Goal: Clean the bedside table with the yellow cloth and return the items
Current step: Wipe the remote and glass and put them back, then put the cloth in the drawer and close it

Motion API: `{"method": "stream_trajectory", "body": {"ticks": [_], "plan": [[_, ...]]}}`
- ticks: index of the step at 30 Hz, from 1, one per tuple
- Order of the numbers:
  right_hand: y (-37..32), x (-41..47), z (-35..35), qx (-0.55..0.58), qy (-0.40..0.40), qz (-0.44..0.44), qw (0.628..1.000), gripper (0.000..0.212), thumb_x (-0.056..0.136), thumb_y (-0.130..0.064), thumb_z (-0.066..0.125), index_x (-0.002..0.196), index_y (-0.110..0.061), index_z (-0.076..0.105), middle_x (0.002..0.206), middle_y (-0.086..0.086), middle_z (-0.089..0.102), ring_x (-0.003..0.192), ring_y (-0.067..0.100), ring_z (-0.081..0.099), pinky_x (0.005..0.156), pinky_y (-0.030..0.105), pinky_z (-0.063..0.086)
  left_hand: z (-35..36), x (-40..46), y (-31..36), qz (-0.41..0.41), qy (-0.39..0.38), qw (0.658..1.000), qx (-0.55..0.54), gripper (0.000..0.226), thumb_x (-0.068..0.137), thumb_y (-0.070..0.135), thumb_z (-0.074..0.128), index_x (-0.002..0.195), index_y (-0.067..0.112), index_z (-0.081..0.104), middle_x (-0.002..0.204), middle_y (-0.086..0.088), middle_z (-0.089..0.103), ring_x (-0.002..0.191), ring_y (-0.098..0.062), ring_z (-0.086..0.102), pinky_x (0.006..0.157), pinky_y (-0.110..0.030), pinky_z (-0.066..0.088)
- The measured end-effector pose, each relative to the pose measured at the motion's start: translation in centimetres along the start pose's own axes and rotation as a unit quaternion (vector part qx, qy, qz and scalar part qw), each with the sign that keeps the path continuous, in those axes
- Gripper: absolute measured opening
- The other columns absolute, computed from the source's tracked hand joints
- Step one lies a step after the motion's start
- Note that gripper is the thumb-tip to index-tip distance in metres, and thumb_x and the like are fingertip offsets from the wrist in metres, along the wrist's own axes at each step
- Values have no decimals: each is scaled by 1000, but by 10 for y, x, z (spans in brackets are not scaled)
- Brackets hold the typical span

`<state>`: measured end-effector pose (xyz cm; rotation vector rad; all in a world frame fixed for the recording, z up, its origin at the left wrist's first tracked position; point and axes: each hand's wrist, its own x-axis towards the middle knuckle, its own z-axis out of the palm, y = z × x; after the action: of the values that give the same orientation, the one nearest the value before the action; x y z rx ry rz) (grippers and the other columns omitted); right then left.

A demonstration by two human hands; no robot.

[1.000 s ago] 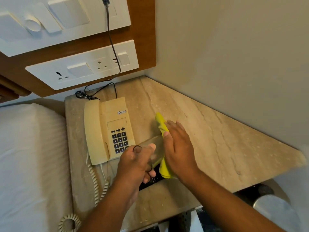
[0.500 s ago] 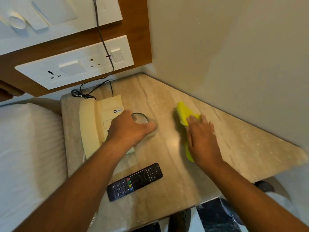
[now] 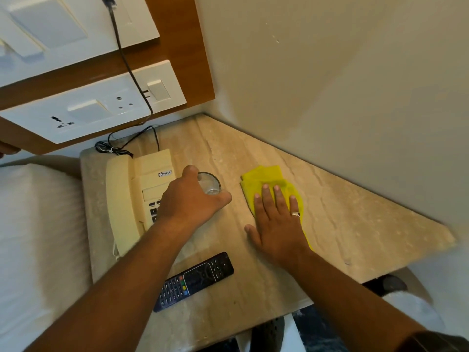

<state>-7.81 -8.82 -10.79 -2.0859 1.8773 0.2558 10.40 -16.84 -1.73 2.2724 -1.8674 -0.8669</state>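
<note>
Left hand (image 3: 189,199) gripping glass (image 3: 209,184), right hand (image 3: 278,222) flat on yellow cloth (image 3: 266,177), fingers spread

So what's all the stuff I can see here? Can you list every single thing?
bedside table: 1, beige marble top, in the corner by the wall
telephone: 1, cream, left side of the table, handset on its cradle
drinking glass: 1, clear, right beside the telephone, under the left hand
yellow cloth: 1, flat on the table, right of the glass
remote control: 1, black, near the table's front edge
switch and socket panels: 2, white, on the wooden board above
phone cable: 1, black, hanging down to the telephone
bed: 1, white, far left
left hand: 1, around the glass
right hand: 1, ringed, flat on the cloth
</note>
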Motion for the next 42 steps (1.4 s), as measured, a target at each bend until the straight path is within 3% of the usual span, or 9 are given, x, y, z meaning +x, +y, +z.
{"method": "stream_trajectory", "body": {"ticks": [4,11,14,17,21,26,29,36,42], "plan": [[1,1,2,3,2,0,1000,80,92,-61,19,155,-13,14,164,14,-1,150,35,-6,117,59,-2,1,5,0,13,-17,1000,9,82,55,70,61,123,27,42,101,3,51,85,-21,52,59,-26,37],[-2,-15,-3,54,55,11,997,84,91,-67,14,155,-14,11,164,10,0,151,27,-7,117,58,-4,0,-12,-4,31,37,999,14,123,47,96,51,144,24,31,146,-9,45,130,-33,46,96,-43,45],[-24,-55,5,58,75,6,995,85,91,-67,17,154,-10,19,164,12,7,151,29,0,118,56,0,3,-54,-36,66,115,990,45,119,54,98,40,147,25,27,153,-9,35,138,-34,34,105,-51,37],[-53,-103,19,54,71,-3,996,83,92,-63,21,150,-5,30,161,18,16,150,34,12,118,58,12,19,-114,-90,53,99,993,50,115,64,93,38,153,24,12,162,-11,14,148,-33,11,114,-55,21],[-88,-167,44,72,71,-7,995,77,94,-60,30,150,-7,29,160,23,16,148,38,15,116,57,21,42,-184,-165,17,51,993,109,114,69,90,28,155,20,1,162,-18,2,149,-38,0,118,-55,16],[-124,-235,88,78,-67,-15,995,91,90,-71,15,155,-10,-2,161,22,-14,149,36,-10,120,47,1,70,-231,-219,34,24,985,167,105,75,89,22,156,24,5,163,-16,0,148,-39,-2,119,-55,10],[-141,-252,112,86,-140,-20,986,89,93,-69,21,153,-14,-13,160,19,-21,149,34,-15,121,46,-2,83,-234,-228,42,33,981,188,102,77,87,18,155,23,4,163,-17,-4,148,-39,-4,119,-57,9],[-136,-211,138,37,-184,-65,980,81,98,-59,30,155,-17,-8,161,24,-4,149,39,-3,120,51,10,113,-195,-233,51,97,977,183,106,75,89,11,153,22,-15,160,-17,-21,147,-39,-17,118,-57,-3],[-136,-176,157,-38,-170,-98,980,78,98,-54,39,153,-8,10,152,26,23,136,43,30,110,52,35,139,-183,-236,67,171,964,192,105,78,87,17,155,19,-6,163,-14,-9,148,-38,-8,118,-57,-1]]}}
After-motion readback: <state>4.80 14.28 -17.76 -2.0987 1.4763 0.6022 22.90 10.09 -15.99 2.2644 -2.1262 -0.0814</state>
